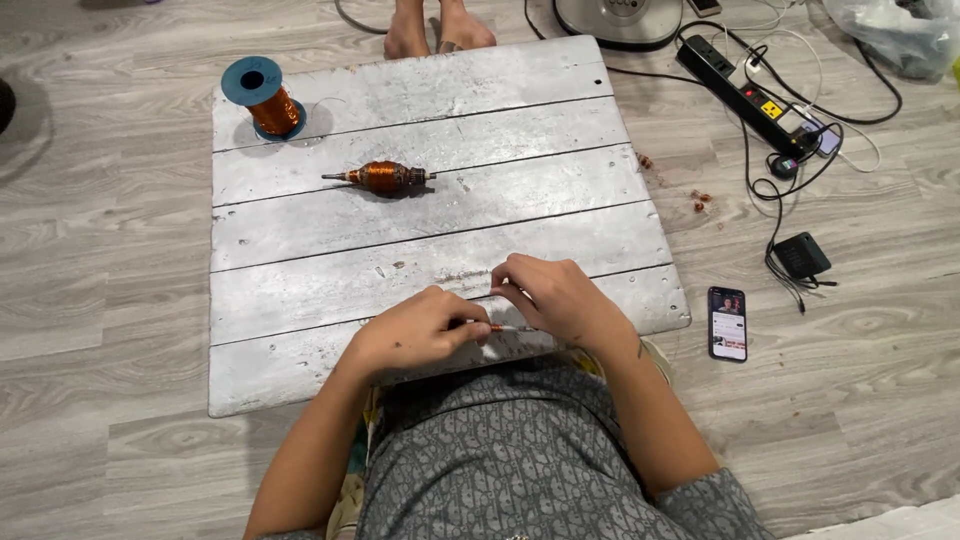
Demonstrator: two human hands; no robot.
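Note:
My left hand (420, 332) and my right hand (556, 297) meet at the near edge of a grey painted wooden board (430, 210). Between their fingers they pinch a thin metal shaft with a short copper-coloured section (497, 327), held level just above the board. Farther up the board lies a motor rotor wound with copper wire (385, 177), on its side and untouched. A blue spool of copper wire (262, 97) stands upright at the board's far left corner.
A phone (727, 323) with a lit screen lies on the wood-look floor right of the board. A black power strip (755, 98), cables and an adapter (801, 256) lie at the far right. Another person's bare feet (432, 28) and a fan base (620, 18) are beyond the board.

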